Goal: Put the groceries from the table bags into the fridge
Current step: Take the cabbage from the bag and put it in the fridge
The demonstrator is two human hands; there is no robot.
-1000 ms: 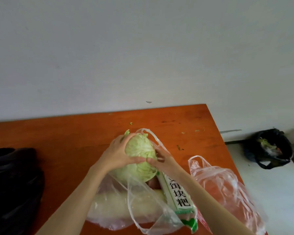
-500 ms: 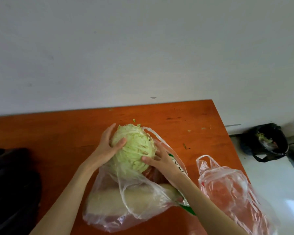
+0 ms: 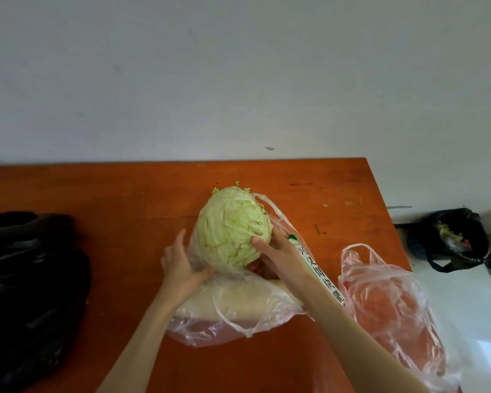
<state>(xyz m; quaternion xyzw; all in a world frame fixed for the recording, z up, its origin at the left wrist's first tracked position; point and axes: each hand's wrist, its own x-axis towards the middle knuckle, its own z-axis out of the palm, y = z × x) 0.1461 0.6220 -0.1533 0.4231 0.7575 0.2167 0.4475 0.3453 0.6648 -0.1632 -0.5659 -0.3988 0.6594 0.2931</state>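
The cabbage sits at the mouth of the clear bag on the orange table, mostly out of the plastic, lower side draped in film; right hand cups its right flank, thumb pressed on the leaves, remaining fingers behind it and out of sight, so their curl can't be told; left hand lies with fingers fairly straight against the bag film at the cabbage's lower left, looks like pinning plastic rather than gripping, thumb hidden. Step in hand, as a judgement: free the cabbage from the bag; best done by keeping the left hand holding the film down and back while the right scoops from underneath, then bringing both palms on; the head is round, heavy-looking, loose outer leaves, so a one-sided thumb hold could roll it or shed scraps. Inside the same bag: a long pale vegetable lying flat, something reddish under the cabbage, and a printed white-and-green packet along the right forearm; the bag handle loops just behind the cabbage and could snag the lift. A second clear bag with reddish contents lies just to the right, near the table edge; a black bag is well apart on the left; a dark bag of scraps sits off the table at right. No fridge in view.
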